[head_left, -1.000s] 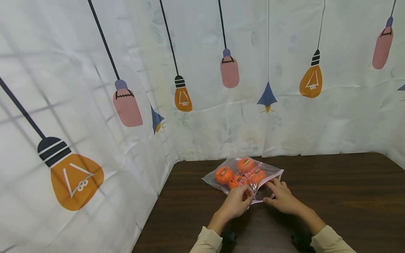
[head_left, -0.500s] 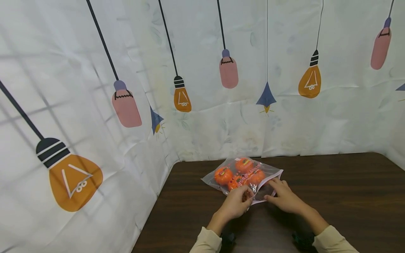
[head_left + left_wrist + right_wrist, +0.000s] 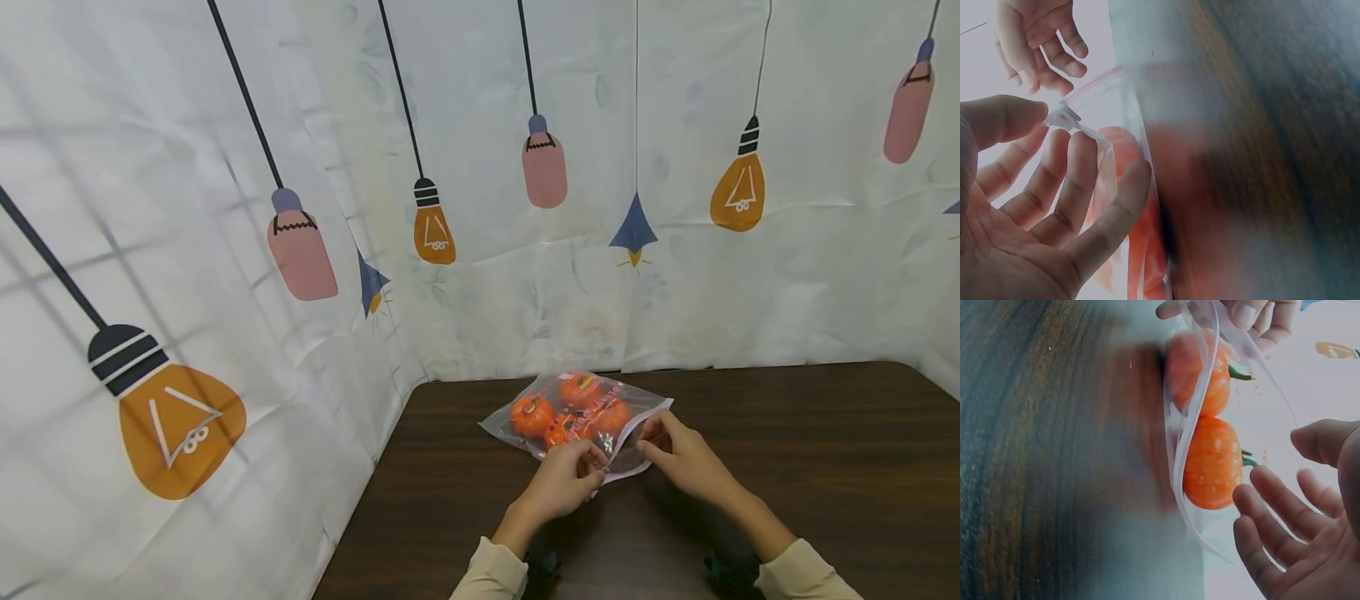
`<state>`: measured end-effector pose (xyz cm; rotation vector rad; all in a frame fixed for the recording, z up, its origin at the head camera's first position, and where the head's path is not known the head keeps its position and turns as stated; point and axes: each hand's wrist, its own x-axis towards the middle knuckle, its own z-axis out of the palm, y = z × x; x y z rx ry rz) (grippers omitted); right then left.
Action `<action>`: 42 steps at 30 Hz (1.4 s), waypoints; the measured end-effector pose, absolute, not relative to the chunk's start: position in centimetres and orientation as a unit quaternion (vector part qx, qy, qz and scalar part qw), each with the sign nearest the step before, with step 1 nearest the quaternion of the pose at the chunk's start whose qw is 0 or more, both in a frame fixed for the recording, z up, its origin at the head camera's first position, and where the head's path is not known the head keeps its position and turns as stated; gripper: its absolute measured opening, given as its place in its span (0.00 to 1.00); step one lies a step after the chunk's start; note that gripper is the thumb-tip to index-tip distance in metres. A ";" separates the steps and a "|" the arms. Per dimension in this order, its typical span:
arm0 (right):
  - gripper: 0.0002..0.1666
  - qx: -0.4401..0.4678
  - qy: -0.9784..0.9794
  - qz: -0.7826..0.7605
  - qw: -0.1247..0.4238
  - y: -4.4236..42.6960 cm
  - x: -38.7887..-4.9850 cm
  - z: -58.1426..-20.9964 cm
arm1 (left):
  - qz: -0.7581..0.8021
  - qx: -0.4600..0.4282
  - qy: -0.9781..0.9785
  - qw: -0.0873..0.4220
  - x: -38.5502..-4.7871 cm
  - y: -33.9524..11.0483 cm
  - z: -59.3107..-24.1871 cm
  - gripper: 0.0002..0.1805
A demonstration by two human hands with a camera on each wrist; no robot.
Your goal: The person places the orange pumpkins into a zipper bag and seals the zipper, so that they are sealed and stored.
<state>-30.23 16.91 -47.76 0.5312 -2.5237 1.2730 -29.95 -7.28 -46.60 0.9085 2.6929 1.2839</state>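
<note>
A clear zip bag with pink print and a pale pink rim lies on the dark wooden table. Several small orange pumpkins are inside; green stems show on two pumpkins in the right wrist view. My left hand pinches the bag's rim near its front corner between thumb and fingertips. Beside the rim's right part is my right hand, fingers loosely bent and spread, nothing gripped. Its thumb tip is close to the rim; I cannot tell whether it touches. The bag's mouth gapes towards me.
Behind the table hangs a white cloth printed with lamps and bulbs, also running along the left side. Two small dark objects, one a dark item, lie near the forearms at the table's front. Bare tabletop extends to the right.
My right hand has drawn back from the bag's mouth towards the right, its fingers coming out of the opening. My left hand stays at the rim. The pumpkins have hardly moved.
</note>
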 end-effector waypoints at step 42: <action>0.15 0.137 -0.881 0.444 0.087 17.3 -30.7 -47.7 | 0.340 0.361 0.867 -0.058 -29.1 -6.4 -45.8 0.20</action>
